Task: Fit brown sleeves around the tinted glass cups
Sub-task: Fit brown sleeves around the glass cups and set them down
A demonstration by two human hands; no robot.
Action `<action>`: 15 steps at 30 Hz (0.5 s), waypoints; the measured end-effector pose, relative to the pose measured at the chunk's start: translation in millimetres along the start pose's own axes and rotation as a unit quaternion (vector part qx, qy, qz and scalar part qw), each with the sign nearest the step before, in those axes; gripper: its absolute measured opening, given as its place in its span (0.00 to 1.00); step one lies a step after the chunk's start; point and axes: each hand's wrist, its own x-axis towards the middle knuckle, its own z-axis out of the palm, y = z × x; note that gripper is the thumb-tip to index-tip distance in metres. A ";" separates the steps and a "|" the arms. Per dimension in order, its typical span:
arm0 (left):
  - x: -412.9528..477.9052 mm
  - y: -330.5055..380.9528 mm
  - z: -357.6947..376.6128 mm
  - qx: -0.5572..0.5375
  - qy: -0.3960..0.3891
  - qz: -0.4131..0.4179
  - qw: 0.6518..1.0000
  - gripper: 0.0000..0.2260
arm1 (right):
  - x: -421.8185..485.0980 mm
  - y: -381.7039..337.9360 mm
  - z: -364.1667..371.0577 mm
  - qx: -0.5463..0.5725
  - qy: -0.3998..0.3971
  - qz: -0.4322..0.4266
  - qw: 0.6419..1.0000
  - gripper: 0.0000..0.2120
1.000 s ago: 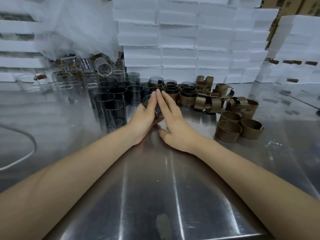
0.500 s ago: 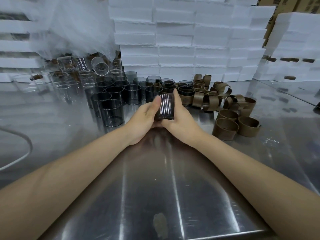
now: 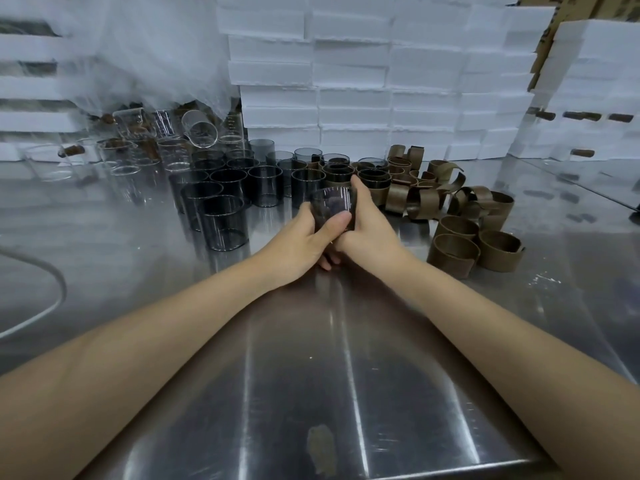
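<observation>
You hold one tinted glass cup (image 3: 332, 202) upright at the centre of the frame, just above the steel table (image 3: 311, 375). Your left hand (image 3: 298, 244) curls round its near side with the thumb laid across the front; your right hand (image 3: 372, 233) grips the right wall, forefinger reaching up to the rim. No brown band shows on this cup, though your fingers hide its lower part.

Keep the cup level and your grip on the lower wall, so the upper wall stays free for a sleeve. I judge your right hand should let go and fetch one of the loose brown sleeves (image 3: 453, 252) lying at centre right, while the left steadies the glass. Open the sleeve round before you slide it on, and keep clear of the bare tinted cups (image 3: 225, 223) to the left.

Half a second ago your left thumb lay along the cup's side; now it crosses the front, and both hands grip tighter.
</observation>
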 end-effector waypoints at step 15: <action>-3.6 5.1 1.9 -0.117 0.029 0.016 0.993 0.30 | -0.1 2.0 -6.9 -0.050 -0.031 0.035 0.998 0.11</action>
